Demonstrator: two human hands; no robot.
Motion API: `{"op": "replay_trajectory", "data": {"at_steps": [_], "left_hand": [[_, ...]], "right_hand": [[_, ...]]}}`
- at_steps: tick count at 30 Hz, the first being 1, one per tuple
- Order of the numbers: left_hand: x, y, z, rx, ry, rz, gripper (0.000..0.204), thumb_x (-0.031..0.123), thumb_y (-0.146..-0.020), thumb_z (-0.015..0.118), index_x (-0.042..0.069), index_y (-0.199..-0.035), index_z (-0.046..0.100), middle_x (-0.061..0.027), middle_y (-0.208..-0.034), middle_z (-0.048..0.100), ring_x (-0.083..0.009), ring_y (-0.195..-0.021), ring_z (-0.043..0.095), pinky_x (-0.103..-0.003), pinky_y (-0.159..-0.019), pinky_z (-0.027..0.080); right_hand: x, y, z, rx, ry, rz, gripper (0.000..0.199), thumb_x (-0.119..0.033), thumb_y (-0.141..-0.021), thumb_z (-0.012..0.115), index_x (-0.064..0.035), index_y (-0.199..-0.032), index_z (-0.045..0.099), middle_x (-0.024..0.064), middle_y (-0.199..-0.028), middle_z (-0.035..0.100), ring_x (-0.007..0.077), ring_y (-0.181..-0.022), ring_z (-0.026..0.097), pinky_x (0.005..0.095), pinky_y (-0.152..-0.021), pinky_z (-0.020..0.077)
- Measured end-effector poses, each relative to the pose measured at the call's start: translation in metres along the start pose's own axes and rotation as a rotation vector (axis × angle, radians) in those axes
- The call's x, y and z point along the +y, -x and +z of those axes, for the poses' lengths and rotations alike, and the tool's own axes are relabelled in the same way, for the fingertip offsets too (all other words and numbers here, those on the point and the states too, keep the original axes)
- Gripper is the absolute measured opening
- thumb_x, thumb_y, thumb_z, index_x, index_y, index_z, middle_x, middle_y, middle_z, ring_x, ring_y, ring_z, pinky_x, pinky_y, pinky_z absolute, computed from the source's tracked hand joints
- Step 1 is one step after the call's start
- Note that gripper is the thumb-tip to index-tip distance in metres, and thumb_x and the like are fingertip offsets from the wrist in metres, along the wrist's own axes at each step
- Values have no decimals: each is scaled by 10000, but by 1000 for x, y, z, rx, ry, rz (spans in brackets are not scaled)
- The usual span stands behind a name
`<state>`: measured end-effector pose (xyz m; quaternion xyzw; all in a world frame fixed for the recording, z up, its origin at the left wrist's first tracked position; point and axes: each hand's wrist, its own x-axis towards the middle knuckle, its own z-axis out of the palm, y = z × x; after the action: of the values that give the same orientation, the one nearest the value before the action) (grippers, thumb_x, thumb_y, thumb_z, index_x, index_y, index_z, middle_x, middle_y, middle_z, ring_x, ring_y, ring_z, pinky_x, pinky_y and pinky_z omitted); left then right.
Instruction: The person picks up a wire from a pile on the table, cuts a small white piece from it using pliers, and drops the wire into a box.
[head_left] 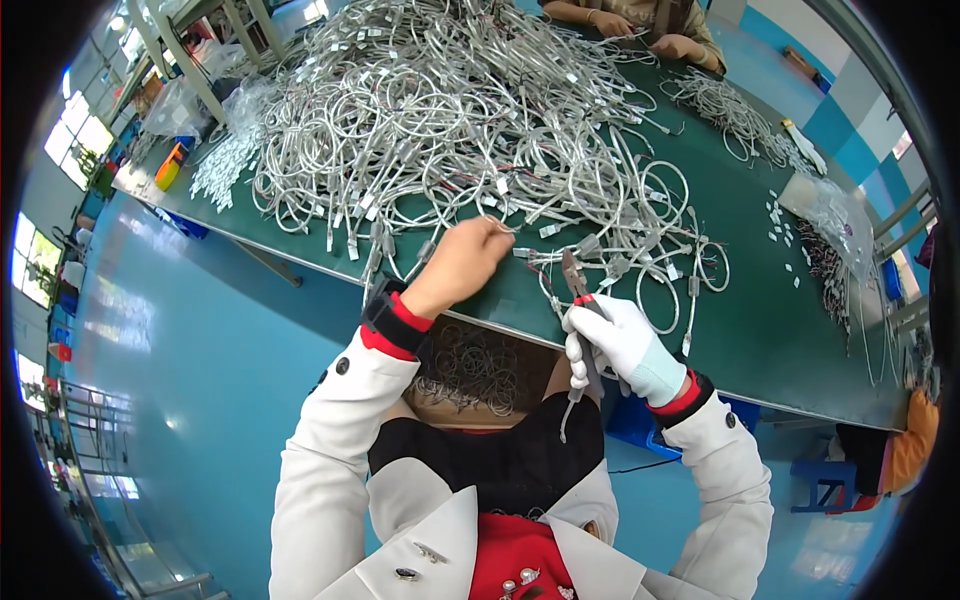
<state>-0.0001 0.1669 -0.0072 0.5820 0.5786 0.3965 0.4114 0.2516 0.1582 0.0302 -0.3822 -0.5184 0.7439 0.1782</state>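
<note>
My bare left hand [462, 262] is at the near edge of a big heap of silvery, clear-jacketed cables [400, 130]. Its thumb and fingers are pinched on a thin cable, and the fingertips are slightly blurred. My right hand [618, 342], in a white glove, grips diagonal cutters [573, 272] with dark and red handles. Their jaws point away from me, over loose cables with small grey blocks and white connectors. Below the right fingers dangles a short cable end [567, 422]; whether the hand holds it too is hard to tell.
The green table [760, 330] carries small white pieces [228, 165] on the left, a plastic bag [835, 215] and dark wire bundles on the right. Across it, a co-worker's hands [640, 35] handle cables. An open box [470, 385] of cables is beneath the table edge, before my lap.
</note>
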Motion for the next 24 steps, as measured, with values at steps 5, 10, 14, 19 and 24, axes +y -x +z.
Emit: {"op": "replay_trajectory", "data": {"at_steps": [5,10,14,19,24], "left_hand": [[-2,-8,10,114,-637,397,171,139,-943,572,-27,-946,614,-11,-751,597,-127,-627,506,-279,-583,424],[3,4,9,30,-217,166,158,150,-951,574,-8,-965,572,-7,-718,544,-112,-578,453,-268,-559,400],[24,11,15,-53,507,-269,136,146,-957,571,30,-984,504,-4,-705,488,-88,-572,391,-254,-566,376],[28,11,26,17,864,-357,114,101,-955,540,47,-1004,453,-3,-734,443,-72,-588,352,-233,-574,361],[28,25,39,69,837,-144,109,67,-955,509,25,-1038,453,-7,-776,451,-70,-625,368,-229,-581,362]], "right_hand": [[0,0,1,-7,41,-1,226,-224,-968,535,-6,-914,549,52,-683,590,127,-519,585,273,-482,505],[-3,0,1,-7,72,2,236,-245,-974,541,-21,-899,542,43,-676,590,115,-511,580,265,-474,499],[-5,0,3,-1,121,12,243,-261,-973,549,-31,-896,540,40,-686,593,113,-520,582,266,-480,502],[-5,1,4,-28,107,14,249,-275,-970,559,-37,-898,540,42,-703,601,118,-541,598,269,-491,511],[-11,3,-1,-102,138,56,295,-290,-971,540,1,-1014,555,67,-776,631,148,-635,650,266,-554,538]]}}
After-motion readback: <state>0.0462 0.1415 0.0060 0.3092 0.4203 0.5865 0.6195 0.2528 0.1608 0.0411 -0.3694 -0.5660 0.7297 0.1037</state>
